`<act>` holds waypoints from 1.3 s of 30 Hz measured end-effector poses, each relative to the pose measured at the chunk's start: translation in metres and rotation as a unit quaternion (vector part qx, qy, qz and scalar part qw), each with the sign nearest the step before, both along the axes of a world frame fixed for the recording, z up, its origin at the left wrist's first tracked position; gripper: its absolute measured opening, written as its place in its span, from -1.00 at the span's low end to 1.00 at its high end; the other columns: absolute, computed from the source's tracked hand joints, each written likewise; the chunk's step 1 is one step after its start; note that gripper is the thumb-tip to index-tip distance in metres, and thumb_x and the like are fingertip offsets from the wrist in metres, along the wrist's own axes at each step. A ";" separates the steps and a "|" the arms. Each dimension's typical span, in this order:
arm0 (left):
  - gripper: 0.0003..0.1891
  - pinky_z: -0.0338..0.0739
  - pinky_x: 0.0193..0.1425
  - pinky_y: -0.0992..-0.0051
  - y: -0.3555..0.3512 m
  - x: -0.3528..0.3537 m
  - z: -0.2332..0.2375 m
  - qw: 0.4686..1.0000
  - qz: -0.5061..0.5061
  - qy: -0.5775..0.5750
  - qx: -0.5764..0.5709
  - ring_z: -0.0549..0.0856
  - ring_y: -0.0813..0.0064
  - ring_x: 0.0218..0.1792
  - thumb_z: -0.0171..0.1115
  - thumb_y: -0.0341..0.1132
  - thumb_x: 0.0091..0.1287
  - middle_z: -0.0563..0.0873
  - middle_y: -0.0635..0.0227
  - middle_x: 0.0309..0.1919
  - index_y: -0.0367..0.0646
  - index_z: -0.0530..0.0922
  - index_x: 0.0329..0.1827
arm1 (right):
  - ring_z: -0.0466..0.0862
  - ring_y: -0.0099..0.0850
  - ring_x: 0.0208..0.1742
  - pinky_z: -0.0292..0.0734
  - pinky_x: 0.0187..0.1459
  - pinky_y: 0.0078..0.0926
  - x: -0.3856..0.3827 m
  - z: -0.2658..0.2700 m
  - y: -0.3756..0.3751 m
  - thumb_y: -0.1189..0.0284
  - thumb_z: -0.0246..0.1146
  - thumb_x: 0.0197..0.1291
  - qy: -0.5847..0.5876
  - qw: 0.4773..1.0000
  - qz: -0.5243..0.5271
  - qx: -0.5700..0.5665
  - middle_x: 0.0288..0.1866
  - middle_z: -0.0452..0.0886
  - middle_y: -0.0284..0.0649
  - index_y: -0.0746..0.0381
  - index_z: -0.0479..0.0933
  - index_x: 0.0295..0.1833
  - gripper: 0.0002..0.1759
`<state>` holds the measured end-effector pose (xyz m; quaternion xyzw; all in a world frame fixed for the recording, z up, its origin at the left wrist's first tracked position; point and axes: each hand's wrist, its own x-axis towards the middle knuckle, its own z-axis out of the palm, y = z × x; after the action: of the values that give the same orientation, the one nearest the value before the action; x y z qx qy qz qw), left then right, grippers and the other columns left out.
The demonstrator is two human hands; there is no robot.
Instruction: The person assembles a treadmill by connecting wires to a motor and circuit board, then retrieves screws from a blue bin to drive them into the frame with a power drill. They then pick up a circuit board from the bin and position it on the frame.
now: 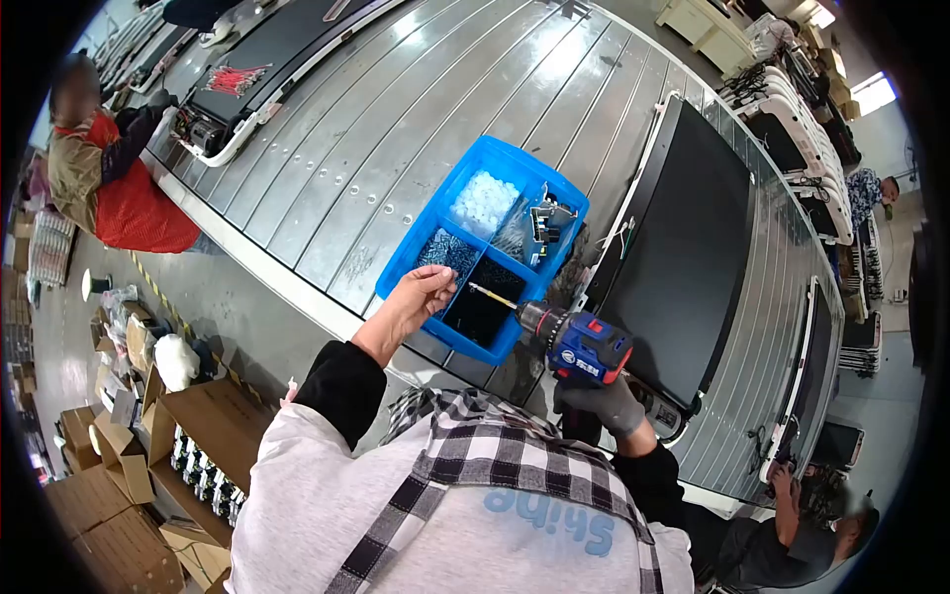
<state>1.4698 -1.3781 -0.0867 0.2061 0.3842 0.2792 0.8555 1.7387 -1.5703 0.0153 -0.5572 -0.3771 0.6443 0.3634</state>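
My gloved right hand (612, 404) is wrapped around the grip of a blue and black cordless drill (584, 348). Its long bit (493, 296) points left over the blue divided bin (394, 269). Facing the bit's tip, my bare left hand (421, 297) is closed in a pinch above the bin's left side; whatever sits between the fingertips is too small to make out. Beneath that hand lies a compartment of small screws (447, 251). White plastic pieces (485, 201) fill another compartment, and black small parts (485, 302) lie in the one nearest the bit. A circuit board (542, 230) rests in the far right compartment.
The bin stands on a slatted metal conveyor (346, 203). A black treadmill deck (683, 247) lies to its right; another deck (287, 59) with red wires (233, 79) is at upper left. Co-workers stand left and lower right. Open cardboard boxes (213, 416) are on the floor.
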 end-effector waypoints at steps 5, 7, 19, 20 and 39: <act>-0.83 0.27 -0.48 0.67 -0.028 0.023 0.027 0.989 -0.021 -0.139 -0.040 0.35 0.66 -0.51 0.13 -0.38 0.34 0.48 0.45 -0.44 -0.26 0.54 -0.10 | 0.52 -0.44 0.09 0.42 0.13 -0.42 0.014 0.019 -0.033 0.60 0.32 -0.32 -0.039 0.994 -0.011 0.102 0.05 0.53 -0.31 0.16 0.38 0.21 -0.23; -0.84 0.24 -0.49 0.68 -0.037 0.029 0.029 0.981 -0.026 -0.191 -0.033 0.32 0.67 -0.52 0.12 -0.40 0.34 0.44 0.47 -0.46 -0.29 0.53 -0.11 | 0.54 -0.47 -0.02 0.47 0.02 -0.44 0.021 0.024 -0.045 0.59 0.32 -0.27 -0.050 0.987 0.003 0.153 -0.01 0.52 -0.32 0.17 0.36 0.21 -0.25; -0.81 0.20 -0.51 0.71 -0.075 0.055 0.050 0.959 -0.114 -0.258 -0.038 0.29 0.67 -0.55 0.11 -0.33 0.36 0.45 0.40 -0.48 -0.33 0.52 -0.18 | 0.59 -0.49 -0.21 0.55 -0.16 -0.47 0.039 0.034 -0.091 0.59 0.31 -0.19 0.093 0.992 -0.027 0.085 -0.10 0.54 -0.32 0.17 0.35 0.21 -0.30; -0.81 0.20 -0.51 0.71 -0.076 0.055 0.049 0.959 -0.114 -0.258 -0.038 0.30 0.67 -0.55 0.12 -0.33 0.36 0.45 0.40 -0.48 -0.32 0.53 -0.19 | 0.61 -0.46 -0.22 0.55 -0.16 -0.47 0.039 0.037 -0.092 0.56 0.33 -0.19 0.076 0.994 -0.028 0.072 -0.12 0.56 -0.30 0.16 0.37 0.19 -0.32; -0.75 0.19 -0.50 0.66 -0.061 0.087 0.010 0.969 -0.221 -0.106 -0.030 0.36 0.67 -0.55 0.16 -0.21 0.34 0.52 0.43 -0.47 -0.26 0.52 -0.18 | 0.65 -0.21 -0.17 0.52 -0.11 -0.43 0.080 0.004 -0.071 0.34 0.44 -0.21 -0.254 0.955 0.129 0.075 -0.17 0.63 -0.13 0.17 0.49 0.03 -0.43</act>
<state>1.5564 -1.4387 -0.0771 0.2295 0.2443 0.0921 0.9376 1.8187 -1.6417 0.0196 -0.6202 -0.5733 0.4926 0.2097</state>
